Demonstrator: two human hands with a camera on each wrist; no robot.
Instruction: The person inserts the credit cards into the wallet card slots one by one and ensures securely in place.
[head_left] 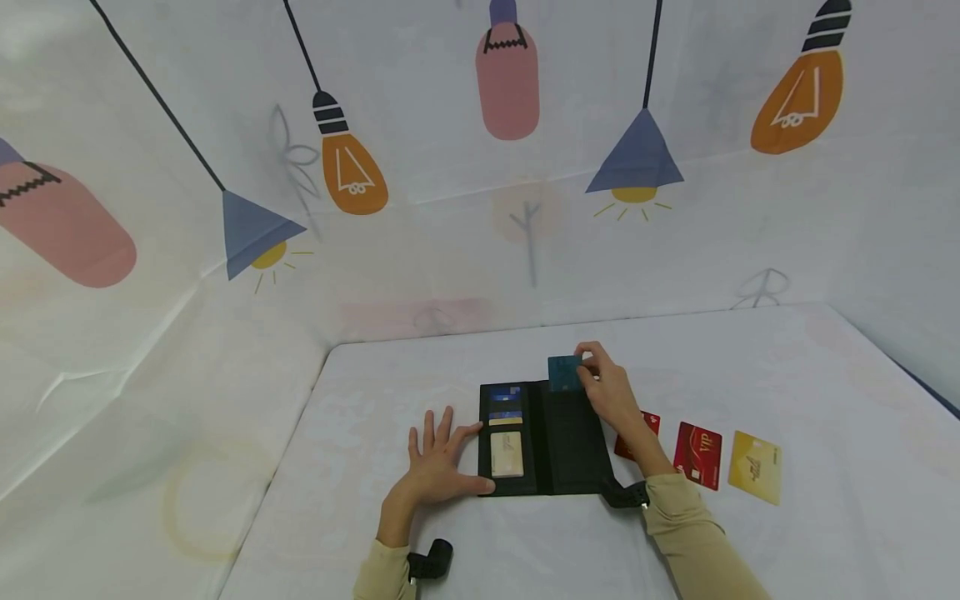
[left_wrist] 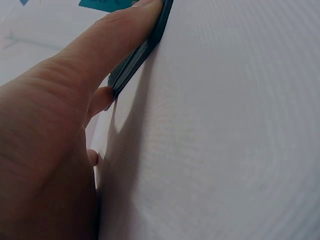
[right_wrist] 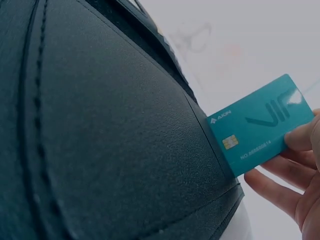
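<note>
A black wallet (head_left: 573,450) lies unfolded on the table, with several cards in the slots of its left half. My right hand (head_left: 609,392) pinches a teal card (right_wrist: 260,125) printed VIP, thumb on its face. The card meets the top edge of the wallet's right half; whether its lower edge is inside a pocket I cannot tell. At the wallet's left side, my left hand (head_left: 435,473) has its fingers spread. Its thumb (left_wrist: 115,40) presses on the lower left corner, and the index fingertip touches the left edge.
Right of the wallet lie a red card (head_left: 650,423), partly hidden by my right forearm, a red VIP card (head_left: 698,454) and a yellow card (head_left: 754,467). The white table (head_left: 847,400) meets patterned white sheeting (head_left: 450,250) behind and at the left.
</note>
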